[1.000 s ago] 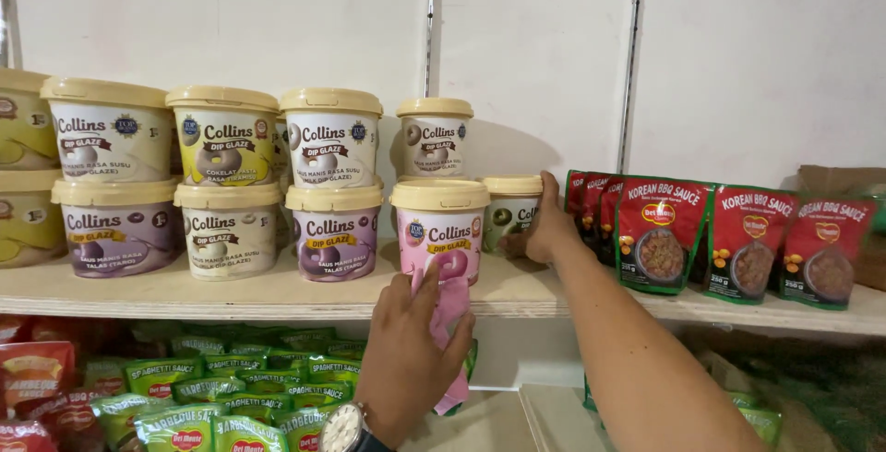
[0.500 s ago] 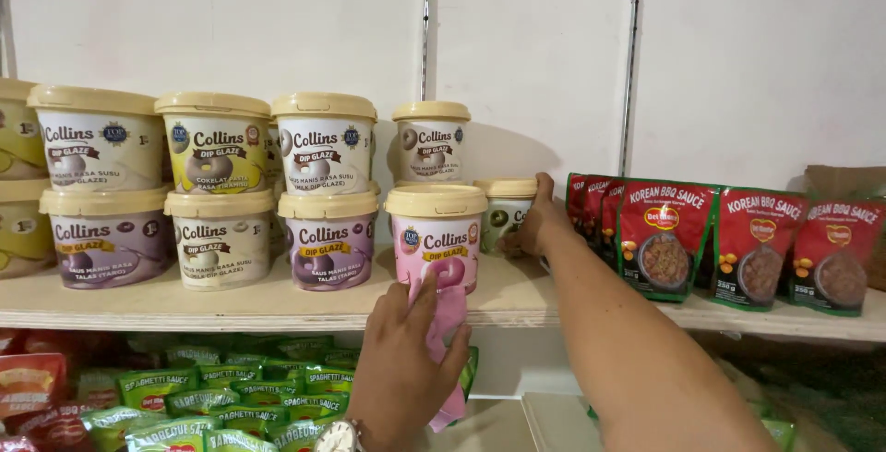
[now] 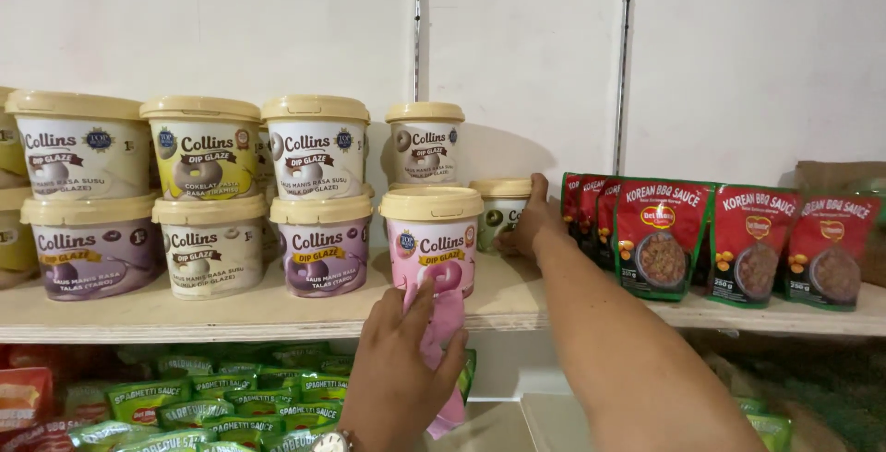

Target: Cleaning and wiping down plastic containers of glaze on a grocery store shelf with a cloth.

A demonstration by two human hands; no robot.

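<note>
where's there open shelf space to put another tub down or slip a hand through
Bare wooden shelf runs along the front edge before the stacked cream-lidded tubs. Another strip lies between the pink-labelled tub and red sauce pouches, though the right hand reaches there. The left hand holds a pink cloth. Left side is crowded.

Cream-lidded round tubs (image 3: 208,198) stacked left on the shelf — red sauce pouches (image 3: 663,240) right, green packets (image 3: 185,401) below.
</note>
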